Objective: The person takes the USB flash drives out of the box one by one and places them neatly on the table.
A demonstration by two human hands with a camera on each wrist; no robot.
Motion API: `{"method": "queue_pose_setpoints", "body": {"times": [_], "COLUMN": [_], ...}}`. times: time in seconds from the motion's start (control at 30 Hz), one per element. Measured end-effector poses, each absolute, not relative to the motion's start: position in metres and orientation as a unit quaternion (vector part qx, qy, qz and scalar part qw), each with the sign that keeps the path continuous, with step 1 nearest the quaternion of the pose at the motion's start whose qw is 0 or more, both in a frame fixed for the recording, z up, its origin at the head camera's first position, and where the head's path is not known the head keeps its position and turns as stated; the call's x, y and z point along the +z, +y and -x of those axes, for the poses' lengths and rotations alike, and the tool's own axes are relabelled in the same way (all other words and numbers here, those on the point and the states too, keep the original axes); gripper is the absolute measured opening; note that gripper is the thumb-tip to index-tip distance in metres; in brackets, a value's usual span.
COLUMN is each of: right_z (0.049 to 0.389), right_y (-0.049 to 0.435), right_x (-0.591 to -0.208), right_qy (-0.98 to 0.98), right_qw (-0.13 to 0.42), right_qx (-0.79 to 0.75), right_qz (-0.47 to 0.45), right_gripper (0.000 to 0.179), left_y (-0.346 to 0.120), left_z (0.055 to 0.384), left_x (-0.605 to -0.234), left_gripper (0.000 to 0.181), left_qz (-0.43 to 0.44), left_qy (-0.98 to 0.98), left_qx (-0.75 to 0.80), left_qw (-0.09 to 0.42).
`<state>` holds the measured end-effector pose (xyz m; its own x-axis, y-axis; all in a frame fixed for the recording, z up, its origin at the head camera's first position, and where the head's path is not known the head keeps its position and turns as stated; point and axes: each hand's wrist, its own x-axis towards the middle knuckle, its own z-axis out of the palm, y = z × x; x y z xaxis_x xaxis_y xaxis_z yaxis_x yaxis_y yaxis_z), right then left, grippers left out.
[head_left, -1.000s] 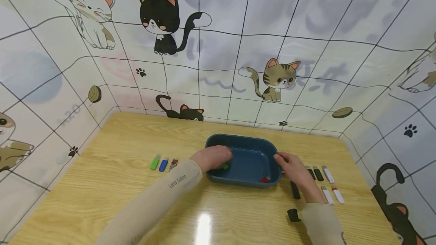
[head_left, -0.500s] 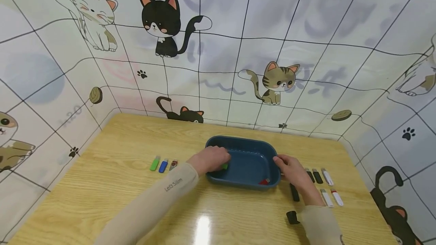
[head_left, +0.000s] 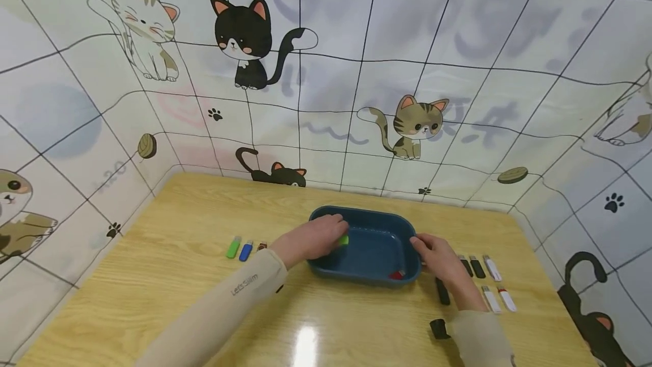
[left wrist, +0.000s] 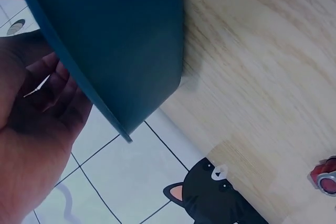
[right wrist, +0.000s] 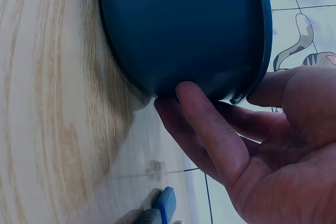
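Note:
A dark blue plastic bin [head_left: 367,282] stands mid-table. My left hand [head_left: 318,237] reaches over its left end and pinches a green USB stick [head_left: 344,240], mostly hidden under the fingers. In the left wrist view the left hand's fingers [left wrist: 68,95] curl behind the bin's rim, so their tips are out of sight there. The right hand [head_left: 440,256] grips the bin's right end; in the right wrist view its fingers [right wrist: 212,137] lie along the outer wall while the thumb is at the rim. A red USB stick [head_left: 397,274] lies on the bin's floor, front right.
Left of the bin lie a green stick [head_left: 233,247], a blue stick [head_left: 246,251] and a swivel stick [left wrist: 326,178]. Several black and white ones, such as a white stick [head_left: 492,268], lie to the right. A small black object [head_left: 439,329] is near the right sleeve. Cat-print cloth surrounds the table.
My left hand has risen a little inside the bin, and the green stick shows higher by the fingertips. The right hand keeps its hold on the bin's end.

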<state>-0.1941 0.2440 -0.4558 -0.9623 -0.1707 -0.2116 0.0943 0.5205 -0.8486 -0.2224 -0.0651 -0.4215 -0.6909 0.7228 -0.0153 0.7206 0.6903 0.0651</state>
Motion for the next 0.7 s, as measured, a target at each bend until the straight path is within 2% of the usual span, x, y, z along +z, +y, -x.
{"method": "queue_pose_setpoints", "body": {"times": [0.27,0.7], "right_z": [0.192,0.192], "right_y": [0.246,0.245], "right_x": [-0.456,-0.456], "right_qy": [0.859,0.865], "right_qw": [0.135,0.129], "right_qx": [-0.493,-0.485], "right_qz": [0.019,0.023], "right_gripper": [0.060,0.059], "left_y": [-0.080,-0.130], "left_z": [0.216,0.200], "left_x": [-0.420,-0.405], "left_gripper": [0.017,0.017], "left_qz": [-0.363,-0.264], "left_qy": [0.924,0.930], "left_qx": [0.122,0.255], "left_qw": [0.006,-0.021]}}
